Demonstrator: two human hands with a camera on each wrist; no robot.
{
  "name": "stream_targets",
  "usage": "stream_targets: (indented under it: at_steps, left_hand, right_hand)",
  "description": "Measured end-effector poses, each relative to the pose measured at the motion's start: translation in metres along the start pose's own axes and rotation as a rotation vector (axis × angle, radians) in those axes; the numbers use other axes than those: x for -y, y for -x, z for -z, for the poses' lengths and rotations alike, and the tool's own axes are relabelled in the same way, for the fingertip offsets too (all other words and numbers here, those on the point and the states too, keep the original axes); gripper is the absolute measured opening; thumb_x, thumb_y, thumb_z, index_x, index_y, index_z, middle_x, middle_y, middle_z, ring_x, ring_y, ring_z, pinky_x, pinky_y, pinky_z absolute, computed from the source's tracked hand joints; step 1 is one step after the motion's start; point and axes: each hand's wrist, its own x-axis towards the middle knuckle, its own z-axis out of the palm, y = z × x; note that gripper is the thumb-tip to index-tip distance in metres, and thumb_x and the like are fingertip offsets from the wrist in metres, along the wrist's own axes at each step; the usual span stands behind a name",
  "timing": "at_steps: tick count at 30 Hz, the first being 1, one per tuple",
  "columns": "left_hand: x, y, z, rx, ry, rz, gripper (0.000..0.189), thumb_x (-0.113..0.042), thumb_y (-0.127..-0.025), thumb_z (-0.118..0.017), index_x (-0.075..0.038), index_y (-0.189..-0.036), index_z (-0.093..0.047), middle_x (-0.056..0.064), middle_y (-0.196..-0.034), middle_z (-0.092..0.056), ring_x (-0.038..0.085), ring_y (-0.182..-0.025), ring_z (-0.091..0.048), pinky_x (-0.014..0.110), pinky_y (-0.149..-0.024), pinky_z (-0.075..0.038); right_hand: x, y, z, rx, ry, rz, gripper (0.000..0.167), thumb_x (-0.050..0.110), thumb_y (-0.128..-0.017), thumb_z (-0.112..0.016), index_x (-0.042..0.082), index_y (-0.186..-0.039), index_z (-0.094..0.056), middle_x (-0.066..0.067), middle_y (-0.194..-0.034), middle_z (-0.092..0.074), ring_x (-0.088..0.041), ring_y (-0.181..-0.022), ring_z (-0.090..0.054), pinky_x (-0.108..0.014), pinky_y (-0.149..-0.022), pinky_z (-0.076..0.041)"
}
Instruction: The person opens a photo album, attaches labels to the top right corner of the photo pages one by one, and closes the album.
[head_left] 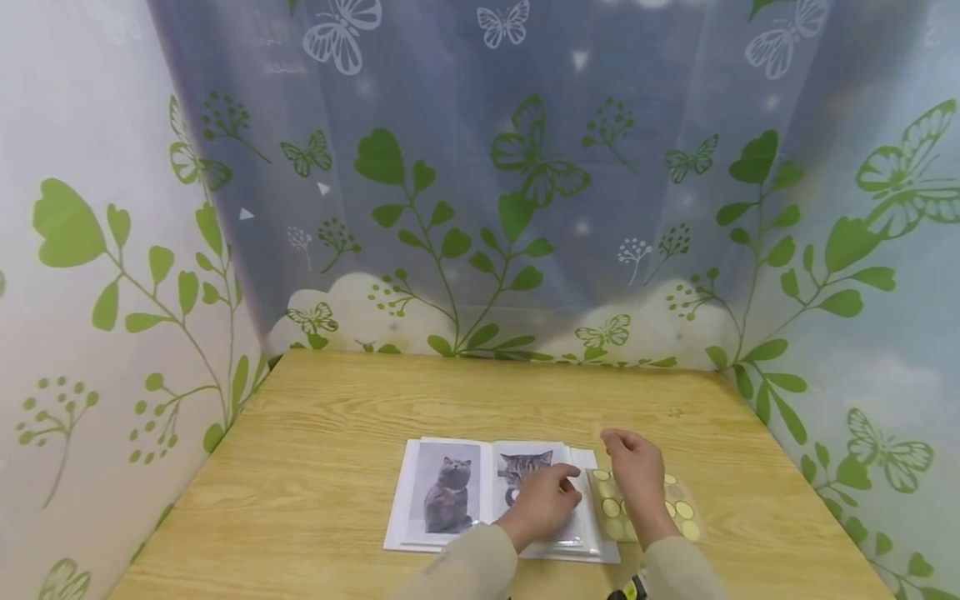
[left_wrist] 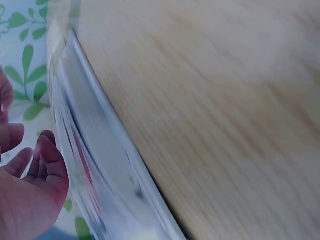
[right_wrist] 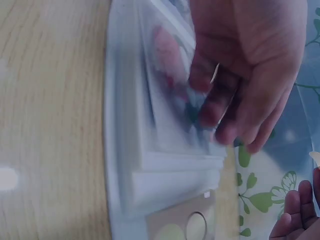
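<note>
A photo album (head_left: 486, 500) lies spread on the table, with a grey cat photo (head_left: 447, 492) on its left page and a tabby cat photo (head_left: 536, 461) on its right. My left hand (head_left: 549, 502) is over the right page, fingers loosely bent with nothing between them. Its underside shows large in the right wrist view. Raised above a sheet of round yellow stickers (head_left: 611, 507), my right hand (head_left: 636, 467) pinches a small pale piece (right_wrist: 315, 158), apparently a sticker. That hand and forearm hide part of the sheet. Album page edges (left_wrist: 95, 150) show in the left wrist view.
The wooden table (head_left: 315, 417) extends behind and to both sides of the album. A curtain (head_left: 450, 208) printed with leaves and butterflies hangs at the table's back edge. A dark-and-yellow object (head_left: 630, 588) sits by the right sleeve.
</note>
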Motion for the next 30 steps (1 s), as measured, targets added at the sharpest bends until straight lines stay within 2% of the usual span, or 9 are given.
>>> stream_targets:
  at_steps: [5,10,15,18,22,30]
  left_hand:
    - [0.008,0.002,0.023,-0.020,0.034,0.013,0.036,-0.006,-0.088,-0.069,0.003,-0.122,-0.064,0.000,-0.085,-0.064,0.011,-0.075,-0.060,0.025,-0.069,-0.053]
    - [0.019,0.005,0.045,-0.053,-0.003,0.016,0.037,-0.009,-0.088,-0.070,0.002,-0.123,-0.065,0.002,-0.091,-0.064,0.015,-0.083,-0.060,0.030,-0.074,-0.053]
    - [0.031,0.010,0.067,-0.083,-0.096,0.002,0.039,-0.013,-0.088,-0.072,0.003,-0.123,-0.064,0.017,-0.106,-0.066,0.031,-0.097,-0.063,0.045,-0.085,-0.053]
    - [0.040,0.014,0.079,-0.085,-0.207,-0.012,0.042,-0.018,-0.088,-0.073,0.003,-0.123,-0.064,0.021,-0.114,-0.065,0.037,-0.107,-0.062,0.050,-0.093,-0.050]
    - [0.052,0.020,0.092,-0.084,-0.370,-0.029,0.044,-0.022,-0.089,-0.072,0.002,-0.125,-0.063,0.020,-0.120,-0.063,0.037,-0.113,-0.060,0.050,-0.097,-0.048]
    - [0.073,0.038,0.114,-0.048,-0.486,0.011,0.057,-0.032,-0.091,-0.070,0.002,-0.134,-0.056,0.024,-0.135,-0.054,0.039,-0.128,-0.049,0.053,-0.108,-0.038]
  right_hand:
    - [-0.002,0.001,-0.009,0.009,0.038,0.005,0.036,0.026,-0.099,-0.057,-0.005,-0.114,-0.069,-0.020,-0.109,-0.067,-0.029,-0.100,-0.058,-0.034,-0.079,-0.045]
    - [-0.003,0.000,-0.020,0.015,0.060,0.025,0.033,0.023,-0.098,-0.058,-0.005,-0.111,-0.070,-0.020,-0.106,-0.069,-0.029,-0.097,-0.061,-0.032,-0.076,-0.048]
    - [-0.004,-0.001,-0.031,0.039,0.067,0.034,0.031,0.023,-0.098,-0.059,-0.004,-0.109,-0.071,-0.016,-0.102,-0.070,-0.028,-0.095,-0.063,-0.032,-0.076,-0.049]
    - [-0.003,0.000,-0.036,0.045,0.079,0.044,0.030,0.022,-0.098,-0.060,-0.003,-0.107,-0.072,-0.014,-0.101,-0.071,-0.027,-0.094,-0.063,-0.034,-0.078,-0.049]
    - [-0.002,0.001,-0.041,0.050,0.092,0.062,0.028,0.021,-0.098,-0.060,-0.003,-0.107,-0.073,-0.014,-0.102,-0.071,-0.027,-0.095,-0.062,-0.035,-0.078,-0.049]
    - [-0.004,0.002,-0.054,0.075,0.106,0.078,0.025,0.020,-0.096,-0.062,-0.001,-0.104,-0.074,-0.012,-0.099,-0.071,-0.025,-0.092,-0.060,-0.036,-0.079,-0.048]
